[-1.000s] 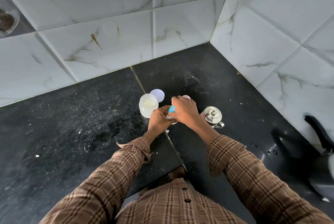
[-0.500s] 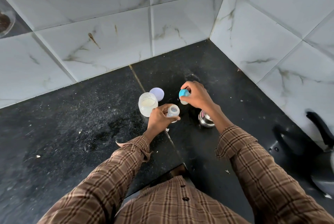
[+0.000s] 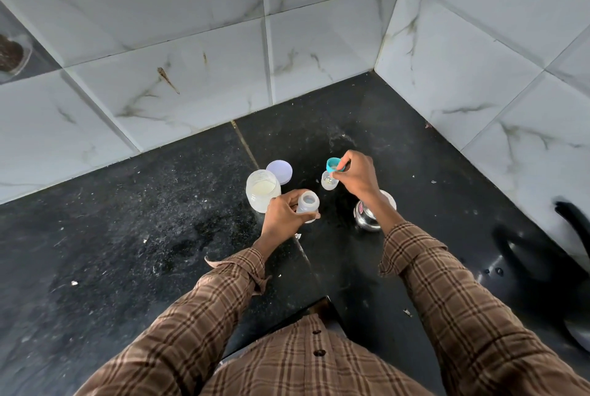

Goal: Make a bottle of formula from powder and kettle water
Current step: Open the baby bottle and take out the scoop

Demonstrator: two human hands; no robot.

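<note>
While left hand (image 3: 282,215) gripped the small clear plastic baby bottle (image 3: 308,205) upright | right hand (image 3: 352,173) pinched its teal teat-ring (image 3: 332,165), just beyond | powder jar (image 3: 262,190) sat open beside left hand

glossy black stone counter (image 3: 134,236), shiny metal kettle (image 3: 367,220)

Teal cap (image 3: 333,165), seemingly lilac lid (image 3: 279,169)

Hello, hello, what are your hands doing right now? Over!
Left hand grips open baby bottle. Right hand holds teal cap above counter. Powder jar open, beside bottle. Nothing blocking. Over.
</note>
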